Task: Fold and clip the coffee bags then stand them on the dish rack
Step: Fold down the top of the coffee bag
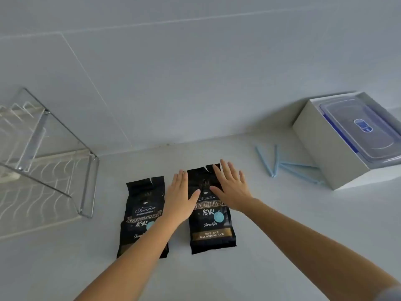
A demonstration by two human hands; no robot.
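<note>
Two black coffee bags lie flat on the white counter, their torn tops pointing away from me. The left coffee bag [143, 209] is partly covered by my left forearm. Both hands lie flat with straight fingers on the upper half of the right coffee bag [211, 227]: my left hand [180, 198] on its left edge, my right hand [231, 187] on its right side. Several light blue bag clips [282, 165] lie on the counter to the right of the bags. The dish rack [50, 161], wire and metal frame, stands at the far left.
A white box [325, 148] stands at the right against the wall, holding a clear container with a blue-trimmed lid [364, 129]. A tiled wall rises directly behind the counter.
</note>
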